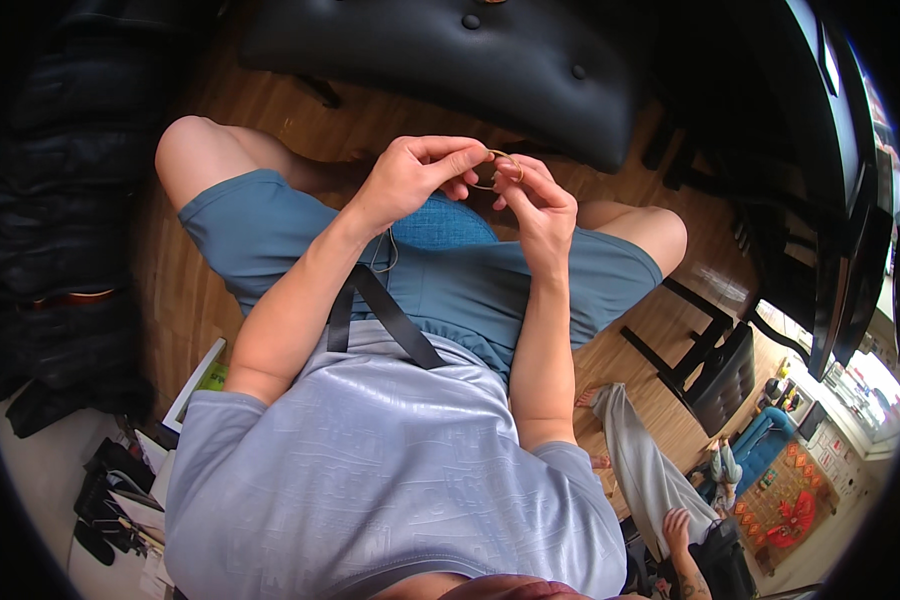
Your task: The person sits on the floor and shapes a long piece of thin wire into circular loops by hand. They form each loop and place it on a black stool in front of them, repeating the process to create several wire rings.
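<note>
Between my two hands, above my lap, a thin yellowish strand curves in a small loop; whether it is wire, cord or something else I cannot tell. My left hand pinches one side of it between thumb and fingertips. On the other side, my right hand has its fingers closed on the strand, partly hiding it. Just below the hands, the blue woven seat shows between my thighs. A thin pale cord hangs down over my shorts.
A black padded bench stands in front of my knees. Black glossy furniture rises at the right, with a dark chair below it. Behind on the right, another person's grey-clad leg and hand show. Black leather padding lines the left.
</note>
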{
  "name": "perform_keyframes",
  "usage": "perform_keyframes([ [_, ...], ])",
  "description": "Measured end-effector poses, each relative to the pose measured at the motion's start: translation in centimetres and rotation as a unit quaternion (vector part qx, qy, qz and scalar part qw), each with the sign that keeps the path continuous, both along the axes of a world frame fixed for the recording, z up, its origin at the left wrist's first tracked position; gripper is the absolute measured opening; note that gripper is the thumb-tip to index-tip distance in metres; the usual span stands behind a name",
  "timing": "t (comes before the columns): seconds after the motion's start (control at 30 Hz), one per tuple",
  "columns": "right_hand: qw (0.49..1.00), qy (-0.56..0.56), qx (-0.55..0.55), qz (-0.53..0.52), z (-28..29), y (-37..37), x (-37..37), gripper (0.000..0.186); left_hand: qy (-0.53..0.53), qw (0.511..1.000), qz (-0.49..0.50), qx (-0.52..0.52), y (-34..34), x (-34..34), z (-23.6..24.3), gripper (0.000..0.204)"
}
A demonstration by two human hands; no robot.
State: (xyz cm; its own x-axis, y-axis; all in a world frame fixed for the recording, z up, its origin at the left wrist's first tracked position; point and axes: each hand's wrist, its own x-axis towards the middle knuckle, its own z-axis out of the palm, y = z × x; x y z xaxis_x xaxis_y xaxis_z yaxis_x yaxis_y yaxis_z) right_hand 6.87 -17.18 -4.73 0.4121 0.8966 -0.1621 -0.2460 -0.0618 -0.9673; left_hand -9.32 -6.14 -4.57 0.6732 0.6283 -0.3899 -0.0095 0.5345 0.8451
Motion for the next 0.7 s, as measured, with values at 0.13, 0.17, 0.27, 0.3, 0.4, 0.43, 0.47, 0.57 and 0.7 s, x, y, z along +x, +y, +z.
perform_keyframes([
  [0.13, 0.998, -0.043, -0.021, -0.029, -0.9, 0.4, 0.0, 0.021, 0.002, 0.999, 0.004, 0.046, -0.3, 0.5, -0.2, 0.026],
  [0.17, 0.998, -0.053, -0.032, -0.033, -1.0, 0.5, -0.1, 0.022, -0.001, 0.999, 0.000, 0.053, -0.1, 0.5, -0.3, 0.026],
  [0.27, 0.993, -0.083, -0.072, -0.038, -0.9, 0.6, -0.1, 0.024, -0.001, 0.999, -0.015, 0.049, 0.1, 0.6, -0.3, 0.026],
  [0.3, 0.991, -0.093, -0.085, -0.038, -0.8, 0.7, -0.1, 0.024, -0.003, 0.999, -0.023, 0.041, 0.2, 0.5, -0.3, 0.026],
  [0.4, 0.993, -0.009, -0.113, -0.014, -0.2, 0.5, 0.3, 0.024, -0.009, 0.998, -0.036, 0.042, 0.4, 0.3, -0.3, 0.026],
  [0.43, 0.993, 0.019, -0.116, -0.010, 0.0, 0.5, 0.5, 0.024, -0.010, 0.998, -0.033, 0.059, 0.5, 0.3, -0.3, 0.026],
  [0.47, 0.992, 0.047, -0.120, -0.005, 0.1, 0.5, 0.6, 0.024, -0.011, 0.997, -0.030, 0.076, 0.7, 0.3, -0.3, 0.026],
  [0.57, 0.990, 0.088, -0.110, -0.001, 0.0, 0.5, 0.9, 0.025, -0.015, 0.992, -0.023, 0.124, 1.2, 0.2, -0.4, 0.025],
  [0.7, 0.996, -0.012, -0.091, -0.016, -0.6, 0.8, 0.8, 0.022, 0.011, 0.979, -0.048, 0.196, 1.5, 0.1, -0.5, 0.025],
])
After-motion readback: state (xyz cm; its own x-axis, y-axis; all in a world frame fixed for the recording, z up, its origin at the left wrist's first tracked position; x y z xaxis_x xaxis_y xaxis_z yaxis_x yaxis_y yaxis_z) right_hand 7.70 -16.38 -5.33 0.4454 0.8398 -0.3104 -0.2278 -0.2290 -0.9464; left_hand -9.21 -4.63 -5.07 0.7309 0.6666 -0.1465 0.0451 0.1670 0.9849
